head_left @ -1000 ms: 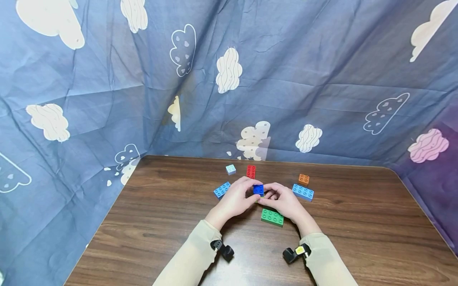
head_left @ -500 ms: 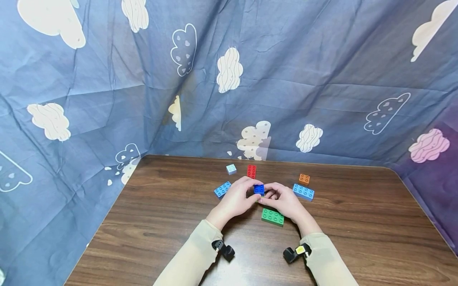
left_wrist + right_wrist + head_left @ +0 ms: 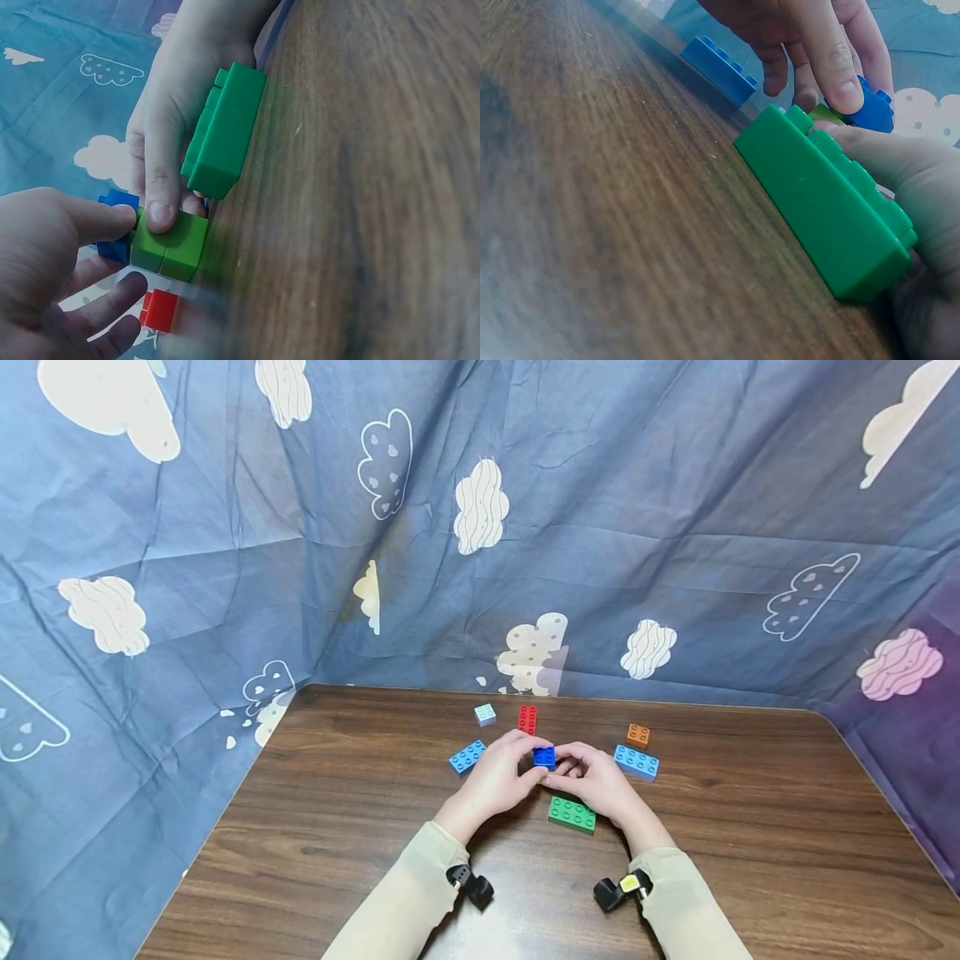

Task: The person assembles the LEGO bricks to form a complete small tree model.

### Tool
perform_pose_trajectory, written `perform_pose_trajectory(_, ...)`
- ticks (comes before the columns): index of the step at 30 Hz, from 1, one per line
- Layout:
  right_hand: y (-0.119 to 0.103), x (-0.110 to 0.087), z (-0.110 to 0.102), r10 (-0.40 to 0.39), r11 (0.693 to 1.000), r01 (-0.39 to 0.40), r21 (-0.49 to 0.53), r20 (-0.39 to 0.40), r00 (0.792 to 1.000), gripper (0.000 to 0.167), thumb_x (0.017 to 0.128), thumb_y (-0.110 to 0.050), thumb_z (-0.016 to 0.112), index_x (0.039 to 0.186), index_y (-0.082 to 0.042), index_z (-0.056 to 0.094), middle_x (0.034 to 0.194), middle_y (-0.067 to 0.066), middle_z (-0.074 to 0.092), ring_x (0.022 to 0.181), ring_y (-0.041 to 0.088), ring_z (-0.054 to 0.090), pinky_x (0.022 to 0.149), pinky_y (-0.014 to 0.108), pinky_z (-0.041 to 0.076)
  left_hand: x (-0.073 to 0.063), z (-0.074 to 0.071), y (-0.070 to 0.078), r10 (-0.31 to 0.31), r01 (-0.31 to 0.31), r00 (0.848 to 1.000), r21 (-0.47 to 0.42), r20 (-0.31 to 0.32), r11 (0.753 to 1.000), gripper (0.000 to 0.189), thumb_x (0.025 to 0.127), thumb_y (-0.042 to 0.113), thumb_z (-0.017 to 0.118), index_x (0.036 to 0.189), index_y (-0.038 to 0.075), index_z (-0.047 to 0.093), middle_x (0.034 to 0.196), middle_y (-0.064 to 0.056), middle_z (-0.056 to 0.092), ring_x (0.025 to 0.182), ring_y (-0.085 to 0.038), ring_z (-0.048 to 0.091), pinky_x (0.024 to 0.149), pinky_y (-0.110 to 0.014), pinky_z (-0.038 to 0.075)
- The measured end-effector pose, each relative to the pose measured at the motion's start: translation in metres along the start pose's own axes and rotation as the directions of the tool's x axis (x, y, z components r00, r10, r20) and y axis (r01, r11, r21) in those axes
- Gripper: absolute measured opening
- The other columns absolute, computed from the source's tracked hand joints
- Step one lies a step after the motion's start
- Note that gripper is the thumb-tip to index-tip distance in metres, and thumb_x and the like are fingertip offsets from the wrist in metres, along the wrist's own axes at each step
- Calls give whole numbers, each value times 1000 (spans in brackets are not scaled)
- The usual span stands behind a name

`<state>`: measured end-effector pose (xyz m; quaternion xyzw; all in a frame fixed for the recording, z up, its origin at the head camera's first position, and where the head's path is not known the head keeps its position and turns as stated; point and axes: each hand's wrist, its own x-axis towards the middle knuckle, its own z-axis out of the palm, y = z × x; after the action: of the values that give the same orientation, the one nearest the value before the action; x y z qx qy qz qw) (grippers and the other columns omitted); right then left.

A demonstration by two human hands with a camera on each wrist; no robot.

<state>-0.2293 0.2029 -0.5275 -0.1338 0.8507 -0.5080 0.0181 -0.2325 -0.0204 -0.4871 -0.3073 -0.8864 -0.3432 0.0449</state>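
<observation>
In the head view my left hand [image 3: 498, 778] pinches a small dark blue toy brick [image 3: 543, 757] between thumb and fingers. The left wrist view shows that brick against the studded side of a light green block [image 3: 172, 247], which has a seam across it and may be two bricks. Whether the blue brick is fully pressed down cannot be told. My right hand [image 3: 596, 781] holds the light green block, its thumb flat on the near side and its other fingers curled behind. A green eight-stud brick [image 3: 572, 815] lies just in front of the right hand.
Around the hands on the wooden table [image 3: 315, 827] lie a pale blue brick [image 3: 485, 715], a red brick [image 3: 528, 720], a blue brick [image 3: 468, 758] at left, and an orange brick [image 3: 638, 735] behind another blue brick [image 3: 636, 762] at right. A cloud-print curtain [image 3: 420, 610] hangs behind.
Both hands stay almost in place. Slightly less light green shows beneath the dark blue brick than a second ago. The other bricks lie as before.
</observation>
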Motion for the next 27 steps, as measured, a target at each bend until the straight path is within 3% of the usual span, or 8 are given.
perform_pose_trajectory(11,0,1,0,-4,1000,4,-3,-4,1000,35,94,-21,89,123,-6,78,101,6,74,84,19,65,74,27,54,-1,2,0,13,-13,1000,20,-3,1000,33,103,20,79,135,13,74,126,-4,70,111,-20,69,101,-33,56)
perform_pose_trajectory(24,0,0,0,-1,1000,1,-7,-7,1000,35,92,-19,91,123,-7,78,100,6,75,84,19,66,75,27,55,2,4,-9,-46,46,999,-17,3,999,33,100,24,82,132,21,78,121,4,74,79,-8,59,74,-24,50)
perform_pose_trajectory(27,0,0,0,4,1000,-4,-11,-12,1000,35,92,-19,91,123,-7,78,100,6,75,84,19,66,75,27,55,2,5,-9,-56,56,998,-28,2,998,32,99,24,83,132,22,78,120,4,74,79,-8,58,73,-23,49)
